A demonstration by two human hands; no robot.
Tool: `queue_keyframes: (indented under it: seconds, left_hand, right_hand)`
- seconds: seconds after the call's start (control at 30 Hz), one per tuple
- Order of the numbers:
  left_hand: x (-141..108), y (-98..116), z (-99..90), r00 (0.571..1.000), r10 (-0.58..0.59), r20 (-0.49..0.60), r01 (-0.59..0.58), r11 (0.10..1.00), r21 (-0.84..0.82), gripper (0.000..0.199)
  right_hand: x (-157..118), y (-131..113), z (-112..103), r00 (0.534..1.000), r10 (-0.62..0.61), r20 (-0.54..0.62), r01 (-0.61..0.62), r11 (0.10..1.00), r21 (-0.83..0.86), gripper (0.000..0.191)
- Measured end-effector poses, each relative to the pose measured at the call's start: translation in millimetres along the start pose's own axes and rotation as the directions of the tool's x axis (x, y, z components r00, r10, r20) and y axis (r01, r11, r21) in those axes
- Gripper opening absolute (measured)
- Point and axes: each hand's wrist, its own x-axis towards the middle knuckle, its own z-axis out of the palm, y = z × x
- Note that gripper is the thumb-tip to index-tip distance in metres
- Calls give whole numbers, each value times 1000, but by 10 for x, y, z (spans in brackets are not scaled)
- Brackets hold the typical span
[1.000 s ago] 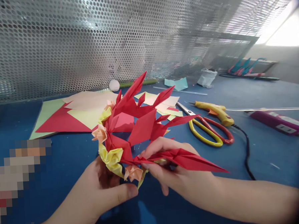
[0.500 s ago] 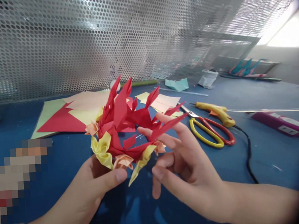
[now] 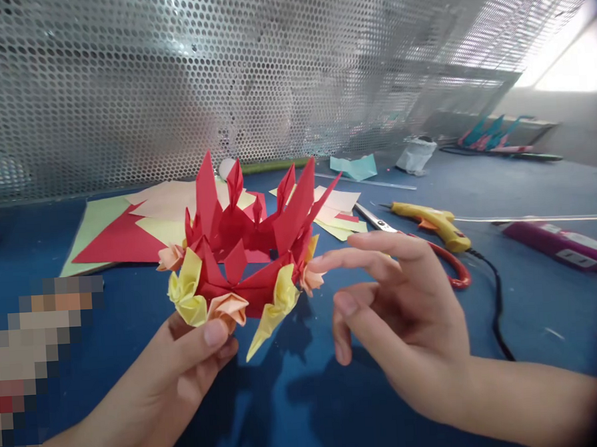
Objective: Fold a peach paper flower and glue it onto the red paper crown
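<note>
A red folded-paper crown (image 3: 259,232) with tall points is held up above the blue table, its ring opening tipped toward me. Yellow paper pieces (image 3: 277,298) and peach paper flowers (image 3: 229,308) sit around its lower edge. My left hand (image 3: 186,363) pinches the front bottom rim, thumb over the front peach flower. On the other side, my right hand (image 3: 407,298) is open with its fingers apart; the index fingertip is at the peach flower (image 3: 311,277) on the right, and whether it presses on it I cannot tell.
Behind the crown lie coloured paper sheets (image 3: 114,240). To the right are scissors (image 3: 458,268), partly behind my right hand, a yellow glue gun (image 3: 428,223) with a black cord, and a purple packet (image 3: 560,243). A perforated metal panel (image 3: 270,71) stands at the back.
The crown has turned and moved slightly left, its points now more upright. My right hand has drawn back to the right, its fingers out of the crown's ring. My left hand keeps its grip.
</note>
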Motion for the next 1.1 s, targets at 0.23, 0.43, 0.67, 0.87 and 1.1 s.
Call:
queue_keyframes:
  seconds: [0.23,0.43,0.67,0.87,1.1]
  left_hand:
    - [2,-12,25,1000,-29,-8,29,1000,-11,85]
    - [9,-1,42,999,-40,8,40,999,-9,71]
    - [-4,-22,4,999,-23,42,21,999,32,46]
    - [-7,-32,16,995,4,104,-7,1000,28,40]
    - [-32,-11,26,966,27,257,-33,999,19,41]
  right_hand:
    - [26,0,3,998,-20,-60,17,998,-53,44]
    - [23,11,14,998,-53,-43,49,996,-81,40]
    - [23,12,16,999,-45,-29,42,994,-99,37]
    - [3,22,1,997,-47,62,53,992,-112,42]
    - [4,39,0,992,-92,82,104,981,-162,37]
